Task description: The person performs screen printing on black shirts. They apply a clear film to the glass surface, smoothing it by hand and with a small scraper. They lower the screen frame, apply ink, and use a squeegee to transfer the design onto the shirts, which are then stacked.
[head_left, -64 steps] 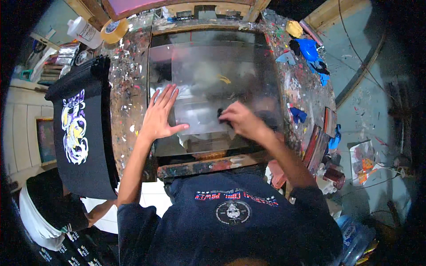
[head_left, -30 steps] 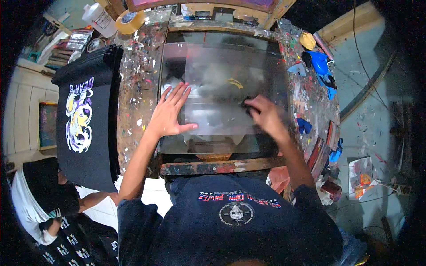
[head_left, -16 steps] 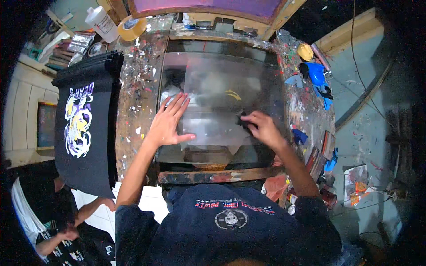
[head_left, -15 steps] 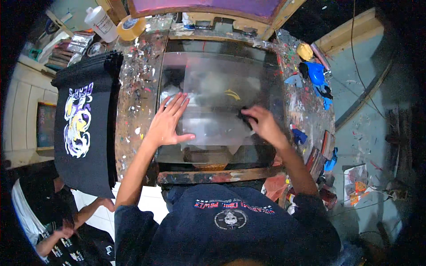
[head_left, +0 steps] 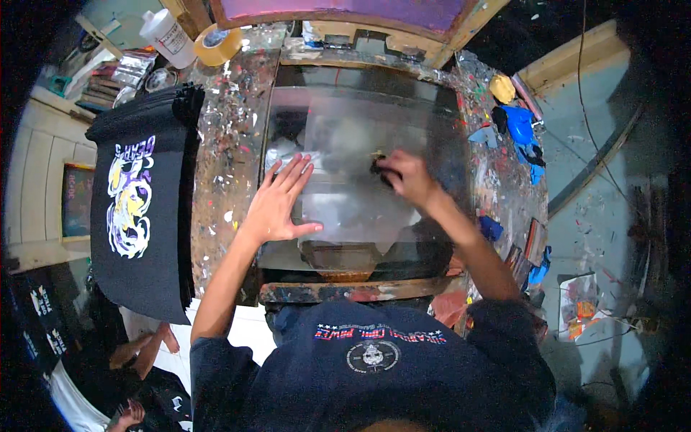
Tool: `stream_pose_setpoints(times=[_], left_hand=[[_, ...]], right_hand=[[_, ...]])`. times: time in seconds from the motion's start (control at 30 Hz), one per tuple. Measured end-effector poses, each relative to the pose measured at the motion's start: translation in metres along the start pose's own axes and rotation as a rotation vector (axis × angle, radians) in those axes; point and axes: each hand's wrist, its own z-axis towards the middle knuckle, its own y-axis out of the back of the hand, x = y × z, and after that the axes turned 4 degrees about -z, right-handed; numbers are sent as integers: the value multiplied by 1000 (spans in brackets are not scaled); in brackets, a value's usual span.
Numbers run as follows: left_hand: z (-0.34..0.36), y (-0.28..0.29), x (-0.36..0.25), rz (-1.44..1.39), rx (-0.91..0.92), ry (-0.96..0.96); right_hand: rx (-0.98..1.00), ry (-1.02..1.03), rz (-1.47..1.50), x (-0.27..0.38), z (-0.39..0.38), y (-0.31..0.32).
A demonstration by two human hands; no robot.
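Observation:
A clear plastic sheet (head_left: 360, 216) lies on a dark glass pane (head_left: 338, 263) set into the paint-spattered table (head_left: 227, 129). My left hand (head_left: 283, 198) rests flat on the sheet's left part, fingers spread and thumb out, holding nothing. My right hand (head_left: 410, 176) has its fingers closed on a small black wad (head_left: 380, 164) against the middle of the sheet. A small yellow mark on the sheet is partly covered by that wad.
Printed black cloths (head_left: 137, 273) are stacked at left, near tape (head_left: 227, 54) and a white bottle (head_left: 169, 39). A pink framed screen (head_left: 338, 14) stands behind. Blue scraps (head_left: 520, 126) and wooden strips (head_left: 536, 237) lie right. A co-worker's hands (head_left: 129, 414) show at lower left.
My right hand and the black wad have moved up and left across the sheet, onto the yellow mark. My left hand stays spread. The co-worker at lower left has shifted.

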Motion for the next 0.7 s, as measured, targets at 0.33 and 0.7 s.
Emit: stream_pose_setpoints(times=[0.33,0.7], left_hand=[[-1,1,4,-22,-31,3],[-2,4,4,-31,-19,25]], right_hand=[[24,-24,-89,-2,7,11],[56,99,-17,6,28,-2]])
